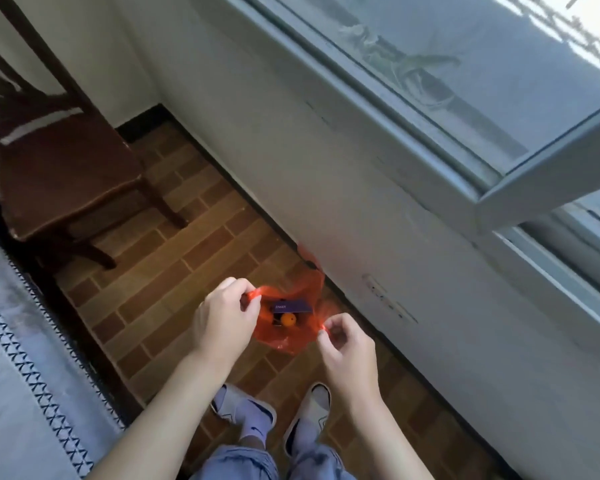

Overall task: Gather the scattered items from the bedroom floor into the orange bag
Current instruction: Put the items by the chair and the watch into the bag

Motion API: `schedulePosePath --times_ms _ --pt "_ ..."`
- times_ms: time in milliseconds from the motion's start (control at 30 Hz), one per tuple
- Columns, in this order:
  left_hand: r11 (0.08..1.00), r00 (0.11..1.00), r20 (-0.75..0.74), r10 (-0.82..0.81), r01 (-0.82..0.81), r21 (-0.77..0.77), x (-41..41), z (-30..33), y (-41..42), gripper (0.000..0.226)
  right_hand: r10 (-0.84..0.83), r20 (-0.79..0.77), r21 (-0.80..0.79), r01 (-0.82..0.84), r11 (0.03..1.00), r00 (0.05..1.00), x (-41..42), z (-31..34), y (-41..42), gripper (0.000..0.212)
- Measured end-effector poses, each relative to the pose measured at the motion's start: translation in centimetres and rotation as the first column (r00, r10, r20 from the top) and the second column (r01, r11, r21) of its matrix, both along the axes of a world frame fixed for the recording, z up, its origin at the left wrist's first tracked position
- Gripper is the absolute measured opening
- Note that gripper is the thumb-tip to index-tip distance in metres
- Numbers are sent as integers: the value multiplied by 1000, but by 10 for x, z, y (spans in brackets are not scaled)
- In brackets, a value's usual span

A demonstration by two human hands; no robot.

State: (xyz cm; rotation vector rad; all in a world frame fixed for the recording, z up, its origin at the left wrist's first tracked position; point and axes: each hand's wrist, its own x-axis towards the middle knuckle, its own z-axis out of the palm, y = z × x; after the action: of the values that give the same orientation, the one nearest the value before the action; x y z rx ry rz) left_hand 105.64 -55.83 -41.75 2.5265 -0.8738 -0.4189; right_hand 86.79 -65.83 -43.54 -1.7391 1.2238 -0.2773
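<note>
Brick-pattern floor [160, 258] runs along a white wall [343, 188] w/ a dark skirting strip at its base. Orange bag [284, 337] hangs over the floor just beside that wall, mouth pulled wide betw. both hands. Left hand [222, 318] grips the bag's left rim, fingers curled round a bunched bit of plastic. Right hand [343, 344] pinches the bag's right rim betw. thumb and fingertips, plastic stretched taut at the pinch. Inside the bag: a dark purple box [291, 306] w/ small white lettering, lying toward the far side, and a small orange ball [287, 319] just below it; something dark sits beside the ball, can't tell what. One flap of the bag sticks up toward the wall, far side.

Below the bag, nearer the person: two feet in light slippers [312, 414] and pale socks, blue jeans [236, 462] at the bottom edge. Left of the bag, well apart, stands a dark wooden chair [66, 174]. Further left, a grey-white bedcover [18, 375] w/ a dark zigzag border. Above the wall, right of the bag, a window [482, 74] w/ a pale frame, one sash swung inward.
</note>
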Motion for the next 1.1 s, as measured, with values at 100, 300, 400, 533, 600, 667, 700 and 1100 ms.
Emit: schedulePosePath --times_ms 100,300,400,533,600,667,700,1100 --pt "996 997 -4 -82 82 30 -26 -15 -23 7 -79 -26 24 79 997 997 -34 -12 -12 17" --pt "975 979 -32 -200 202 94 -87 -46 -66 9 -218 -106 62 226 972 970 -101 -45 -36 15" --pt "957 966 -76 -247 255 136 -114 -69 -83 10 -272 -173 94 291 952 946 -133 -68 -44 12" --pt "948 957 -132 -258 277 159 -141 -101 -101 11 -296 -227 121 328 937 928 -169 -101 -53 12" --pt "939 950 -162 -269 296 175 -154 -118 -110 12 -308 -242 128 345 930 920 -183 -116 -58 14" --pt "937 945 -196 -262 298 184 -165 -134 -119 15 -314 -261 138 357 924 913 -195 -129 -61 15" --pt "937 942 -216 -256 297 185 -171 -140 -124 16 -314 -267 140 360 923 911 -201 -134 -62 15" --pt "907 857 -373 -355 412 83 -219 -220 -144 12 -415 -341 148 485 862 843 -244 -175 -69 13"
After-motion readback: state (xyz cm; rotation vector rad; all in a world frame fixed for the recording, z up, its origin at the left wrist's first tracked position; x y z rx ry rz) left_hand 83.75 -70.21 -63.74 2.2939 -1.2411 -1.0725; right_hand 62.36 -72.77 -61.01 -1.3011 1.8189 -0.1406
